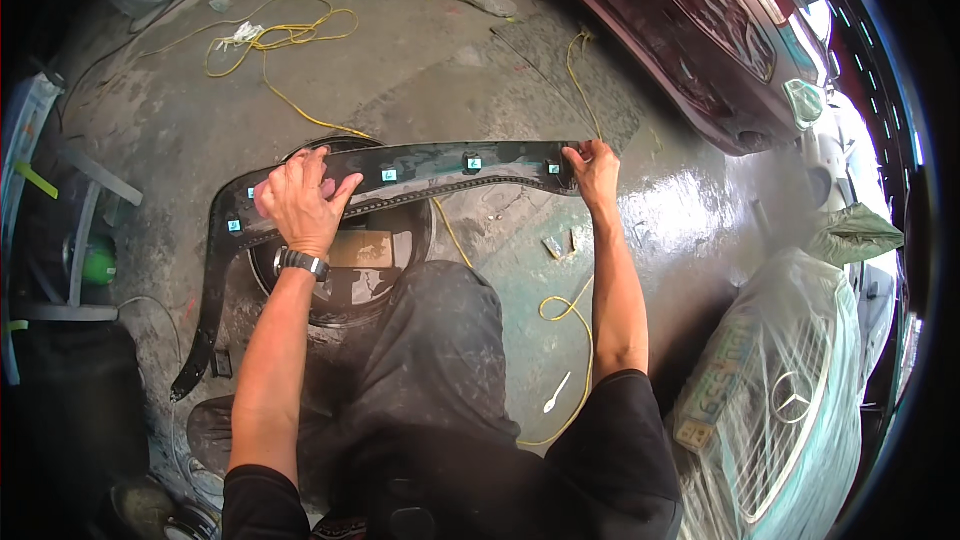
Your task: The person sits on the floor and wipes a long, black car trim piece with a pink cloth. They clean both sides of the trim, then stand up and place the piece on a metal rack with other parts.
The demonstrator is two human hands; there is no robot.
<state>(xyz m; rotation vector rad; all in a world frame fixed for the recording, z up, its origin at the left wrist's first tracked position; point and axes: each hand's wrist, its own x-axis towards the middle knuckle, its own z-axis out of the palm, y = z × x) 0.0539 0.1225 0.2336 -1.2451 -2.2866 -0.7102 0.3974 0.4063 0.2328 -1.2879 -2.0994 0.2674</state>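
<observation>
A long, curved black car trim strip (430,162) spans the space before me, its left part bending down toward the floor. Several small light-blue squares dot its face. My left hand (308,205), wearing a wristwatch (304,263), presses a pink pad (263,200) onto the strip's left half; most of the pad is hidden under the fingers. At the strip's right end, my right hand (597,175) pinches the tip between thumb and fingers. Beneath the strip sits a round black tub (423,240), partly covered by it, with a tan rectangle showing inside.
A yellow cord (300,35) lies looped on the floor (420,70). Another person's shoe (487,0) stands at the far side. A dark red car bumper (690,90) is at far right, a plastic-wrapped car part (770,390) at near right. A white spoon (556,393) lies on the floor.
</observation>
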